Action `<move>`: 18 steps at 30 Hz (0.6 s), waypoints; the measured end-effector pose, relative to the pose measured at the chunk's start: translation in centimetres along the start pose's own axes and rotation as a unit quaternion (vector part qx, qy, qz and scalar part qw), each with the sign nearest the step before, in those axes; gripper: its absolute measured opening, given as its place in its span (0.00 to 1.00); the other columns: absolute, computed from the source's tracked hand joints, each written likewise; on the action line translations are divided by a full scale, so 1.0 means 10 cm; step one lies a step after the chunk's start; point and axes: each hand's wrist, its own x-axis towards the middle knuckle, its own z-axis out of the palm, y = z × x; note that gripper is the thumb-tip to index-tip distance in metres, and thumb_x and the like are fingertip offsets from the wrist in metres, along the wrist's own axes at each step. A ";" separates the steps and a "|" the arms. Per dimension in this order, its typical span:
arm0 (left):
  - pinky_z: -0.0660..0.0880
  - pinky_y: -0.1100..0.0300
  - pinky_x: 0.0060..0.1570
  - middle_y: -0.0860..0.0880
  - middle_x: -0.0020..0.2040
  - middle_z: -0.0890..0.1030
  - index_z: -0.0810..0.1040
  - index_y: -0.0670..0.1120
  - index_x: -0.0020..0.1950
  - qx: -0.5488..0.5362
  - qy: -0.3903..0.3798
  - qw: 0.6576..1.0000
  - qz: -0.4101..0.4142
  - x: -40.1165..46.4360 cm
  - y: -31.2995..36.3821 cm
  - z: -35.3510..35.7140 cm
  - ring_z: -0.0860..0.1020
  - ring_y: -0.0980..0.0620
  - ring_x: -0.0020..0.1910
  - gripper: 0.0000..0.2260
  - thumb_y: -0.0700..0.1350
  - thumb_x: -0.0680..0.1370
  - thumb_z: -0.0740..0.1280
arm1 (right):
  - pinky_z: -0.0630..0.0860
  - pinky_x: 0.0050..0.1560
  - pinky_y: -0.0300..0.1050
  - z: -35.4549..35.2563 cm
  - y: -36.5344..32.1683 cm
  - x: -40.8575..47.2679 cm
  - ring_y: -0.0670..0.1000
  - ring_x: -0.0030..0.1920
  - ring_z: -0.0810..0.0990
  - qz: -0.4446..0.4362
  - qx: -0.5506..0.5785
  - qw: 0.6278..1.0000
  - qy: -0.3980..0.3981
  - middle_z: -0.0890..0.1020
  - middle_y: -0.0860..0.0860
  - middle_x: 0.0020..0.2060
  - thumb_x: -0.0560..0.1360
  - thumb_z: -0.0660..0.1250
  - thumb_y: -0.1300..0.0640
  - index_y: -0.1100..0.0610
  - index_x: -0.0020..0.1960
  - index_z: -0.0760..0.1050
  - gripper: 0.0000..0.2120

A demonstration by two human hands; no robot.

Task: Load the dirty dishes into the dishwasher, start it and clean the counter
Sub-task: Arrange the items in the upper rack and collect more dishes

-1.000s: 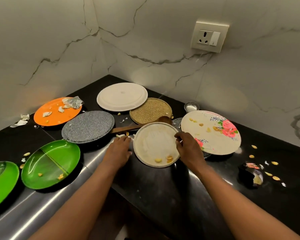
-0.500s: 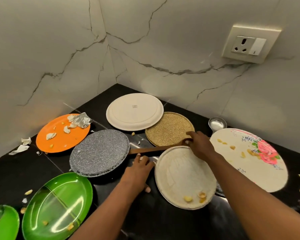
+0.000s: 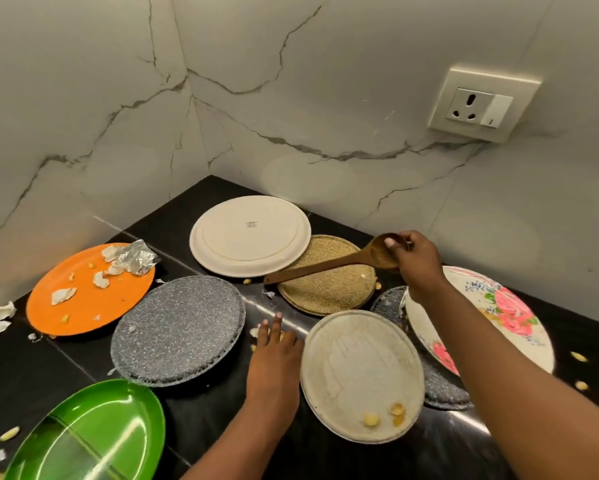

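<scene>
Head view: eight plates (image 3: 249,235), one spoon (image 3: 329,263).

The green plate (image 3: 87,434) is cut off by the bottom edge; a speckled plate (image 3: 443,389) lies mostly hidden.

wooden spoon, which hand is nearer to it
Right. The right hand grips the wooden spoon by its bowl, above the tan plate. The left hand rests flat on the counter, apart from the spoon.
</scene>
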 end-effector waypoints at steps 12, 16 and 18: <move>0.52 0.51 0.72 0.49 0.70 0.67 0.64 0.49 0.71 0.035 0.033 0.996 -0.068 -0.19 -0.07 0.03 0.59 0.44 0.73 0.43 0.63 0.61 0.75 | 0.83 0.42 0.52 -1.13 -0.27 -0.79 0.56 0.53 0.81 0.022 0.388 0.920 0.039 0.82 0.52 0.50 0.77 0.65 0.66 0.52 0.50 0.76 0.09; 0.55 0.49 0.71 0.46 0.68 0.68 0.63 0.47 0.73 0.033 0.092 0.991 -0.096 -0.35 0.02 0.11 0.61 0.42 0.71 0.42 0.61 0.65 0.74 | 0.82 0.40 0.48 -1.77 -0.25 -1.15 0.56 0.51 0.82 -0.019 0.410 0.909 0.069 0.83 0.50 0.48 0.75 0.67 0.67 0.51 0.51 0.77 0.12; 0.63 0.47 0.67 0.44 0.65 0.72 0.69 0.45 0.69 0.012 0.145 0.986 -0.086 -0.51 0.22 0.18 0.68 0.41 0.66 0.34 0.51 0.66 0.76 | 0.81 0.39 0.48 -2.08 -0.18 -1.39 0.56 0.51 0.82 -0.029 0.411 0.907 0.080 0.84 0.49 0.47 0.74 0.69 0.66 0.51 0.50 0.78 0.11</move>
